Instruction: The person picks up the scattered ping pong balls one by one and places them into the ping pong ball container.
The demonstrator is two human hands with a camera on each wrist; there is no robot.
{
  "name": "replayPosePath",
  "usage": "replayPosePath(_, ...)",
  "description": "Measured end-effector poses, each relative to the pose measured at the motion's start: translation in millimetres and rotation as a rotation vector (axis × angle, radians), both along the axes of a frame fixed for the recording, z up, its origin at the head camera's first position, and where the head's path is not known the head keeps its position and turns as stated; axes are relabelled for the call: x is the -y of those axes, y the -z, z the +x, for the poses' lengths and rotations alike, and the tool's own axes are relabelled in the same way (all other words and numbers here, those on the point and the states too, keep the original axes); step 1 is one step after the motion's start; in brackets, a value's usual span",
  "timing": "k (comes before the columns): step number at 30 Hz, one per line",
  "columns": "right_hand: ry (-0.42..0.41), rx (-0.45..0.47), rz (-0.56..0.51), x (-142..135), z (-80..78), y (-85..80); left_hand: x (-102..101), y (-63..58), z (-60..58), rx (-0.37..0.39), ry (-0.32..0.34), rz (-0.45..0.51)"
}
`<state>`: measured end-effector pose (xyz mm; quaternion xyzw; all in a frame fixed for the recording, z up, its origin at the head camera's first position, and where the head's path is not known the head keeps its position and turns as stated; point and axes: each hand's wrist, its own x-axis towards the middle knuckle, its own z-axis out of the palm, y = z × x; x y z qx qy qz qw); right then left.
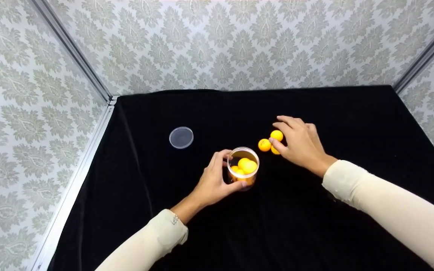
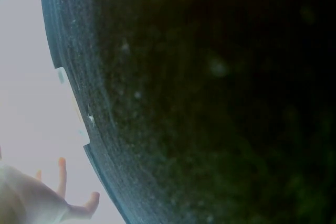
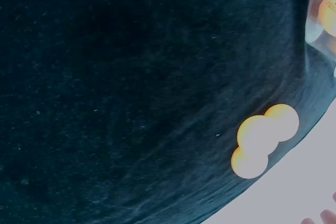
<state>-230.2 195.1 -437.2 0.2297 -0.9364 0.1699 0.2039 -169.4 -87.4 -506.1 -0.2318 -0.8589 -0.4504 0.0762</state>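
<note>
My left hand [image 1: 217, 180] grips a clear round jar [image 1: 257, 160] by its side, thumb in front and fingers behind. Inside the open-topped jar are several orange-yellow ping-pong balls [image 1: 248, 165]. To the right of it, three more balls lie grouped on the cloth, among them a ball [image 1: 264, 145] at the left and another ball [image 1: 276, 135] behind. My right hand [image 1: 300, 143] hovers over this group with fingers spread, its thumb overlapping the balls in the head view. The right wrist view shows the loose balls [image 3: 257, 135] clustered together, with fingertips [image 3: 328, 217] in the lower corner.
A clear round lid [image 1: 181, 137] lies flat on the black cloth [image 1: 202, 109], left of and beyond the jar. Patterned wall panels [image 1: 217, 41] stand behind and at both sides, with a metal frame rail [image 1: 77, 188] along the left table edge.
</note>
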Motion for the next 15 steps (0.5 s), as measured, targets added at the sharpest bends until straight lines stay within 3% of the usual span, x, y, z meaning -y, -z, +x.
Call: replayPosePath(15, 0.02, 0.033, 0.044, -10, -8.4, 24.3, 0, 0.4, 0.4, -0.012, -0.01, -0.006)
